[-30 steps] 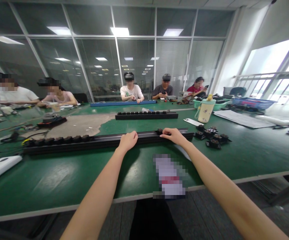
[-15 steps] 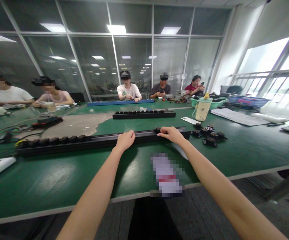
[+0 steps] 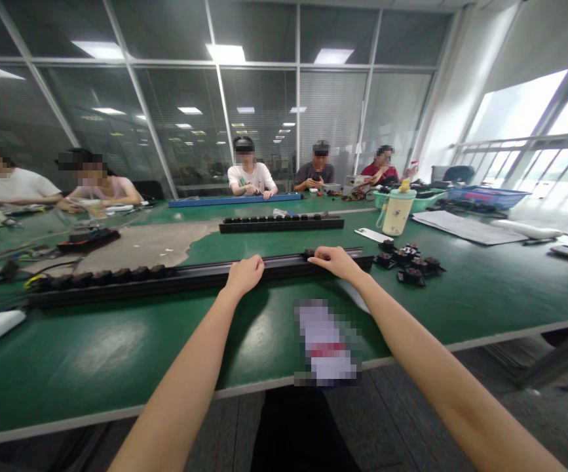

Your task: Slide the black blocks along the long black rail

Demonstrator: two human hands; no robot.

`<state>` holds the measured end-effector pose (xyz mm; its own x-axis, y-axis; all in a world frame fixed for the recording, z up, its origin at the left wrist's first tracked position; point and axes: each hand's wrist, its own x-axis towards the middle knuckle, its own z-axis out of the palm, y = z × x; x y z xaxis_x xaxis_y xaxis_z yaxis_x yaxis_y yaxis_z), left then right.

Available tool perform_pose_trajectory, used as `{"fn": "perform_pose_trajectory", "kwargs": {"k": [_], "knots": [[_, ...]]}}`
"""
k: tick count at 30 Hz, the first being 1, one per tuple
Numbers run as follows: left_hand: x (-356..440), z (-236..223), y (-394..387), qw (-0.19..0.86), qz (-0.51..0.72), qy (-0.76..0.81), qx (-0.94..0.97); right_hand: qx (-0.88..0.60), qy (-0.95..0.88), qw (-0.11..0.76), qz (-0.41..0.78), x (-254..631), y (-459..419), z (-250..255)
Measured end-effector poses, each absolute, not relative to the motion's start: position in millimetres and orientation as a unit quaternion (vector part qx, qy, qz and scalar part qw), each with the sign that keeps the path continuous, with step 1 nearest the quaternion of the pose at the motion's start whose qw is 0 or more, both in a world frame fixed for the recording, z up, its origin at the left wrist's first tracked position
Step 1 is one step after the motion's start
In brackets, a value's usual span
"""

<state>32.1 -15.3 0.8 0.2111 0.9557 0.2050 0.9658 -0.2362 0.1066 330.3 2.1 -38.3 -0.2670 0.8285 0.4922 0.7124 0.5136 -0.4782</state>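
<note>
A long black channelled rail [image 3: 200,275] lies across the green table in front of me. My left hand [image 3: 246,272] is closed around its middle, fingers curled over the far edge. Toward the rail's right end, my right hand [image 3: 331,259] pinches a small black part [image 3: 308,254] at the channel; the fingers partly hide it. Several similar black parts [image 3: 116,276] sit in a row along the rail's left half. More of them, loose black pieces [image 3: 411,276], lie in a cluster on the table to the right of my right hand.
A second black rail [image 3: 284,225] with a row of parts lies farther back. To the right stand a cream cup [image 3: 398,215], a white phone [image 3: 373,235] and paper sheets [image 3: 465,226]. A blurred-out item [image 3: 325,347] lies at the near edge. Several people sit across the table.
My hands keep the same hold on the rail and the small part. The view has shifted slightly. At the far right, a person's hand has moved outward to the right.
</note>
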Motion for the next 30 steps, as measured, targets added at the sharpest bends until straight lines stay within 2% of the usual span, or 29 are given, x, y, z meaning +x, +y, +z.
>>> {"fn": "perform_pose_trajectory", "kwargs": {"k": [30], "knots": [[33.4,1.9,-15.8,0.017,-0.114,-0.62,-0.776,-0.491,-0.796,0.351,0.047,330.0,-2.8,-35.9]]}}
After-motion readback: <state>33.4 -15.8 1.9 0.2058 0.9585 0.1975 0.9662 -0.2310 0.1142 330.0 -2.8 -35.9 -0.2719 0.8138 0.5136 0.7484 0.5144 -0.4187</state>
